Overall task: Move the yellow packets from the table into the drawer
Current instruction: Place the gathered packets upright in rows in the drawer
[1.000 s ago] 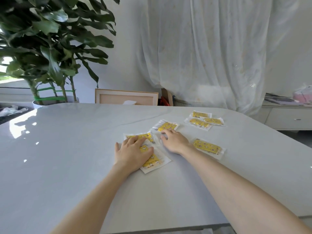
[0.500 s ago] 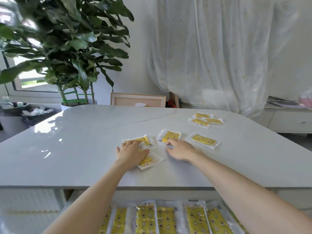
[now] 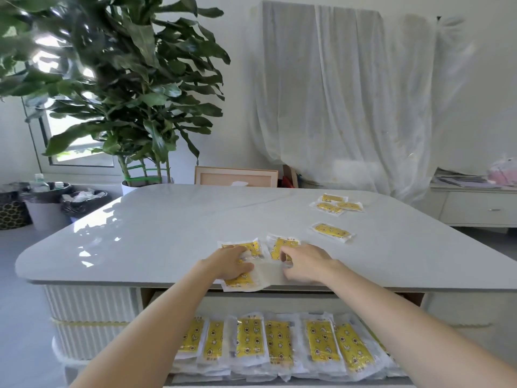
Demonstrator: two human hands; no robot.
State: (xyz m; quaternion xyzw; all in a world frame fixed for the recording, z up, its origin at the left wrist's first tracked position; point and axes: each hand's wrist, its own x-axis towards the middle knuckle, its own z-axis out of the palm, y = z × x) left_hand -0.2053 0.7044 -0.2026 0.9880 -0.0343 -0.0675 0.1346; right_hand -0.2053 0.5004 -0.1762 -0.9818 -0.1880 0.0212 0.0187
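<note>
Head view, frame centre: left hand point(image 3: 230, 264) lies palm-down, fingers spread flat, pressing yellow packets point(image 3: 242, 281) at the near edge of the table point(image 3: 167, 228); right hand point(image 3: 303, 263) rests beside it, fingers loosely curled onto another packet point(image 3: 279, 245), grip uncertain. Further packets point(image 3: 332, 231) lie right of centre. The open drawer point(image 3: 279, 302), lower frame, holds a row of packets point(image 3: 275, 341).

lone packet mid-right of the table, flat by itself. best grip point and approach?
The lone packet lies flat on the table, long axis slanting left-right, with nothing touching it. Probably best to come from above with the right hand and pinch the clear sealed margin on its near long edge, or slide it to the table edge first.
</note>
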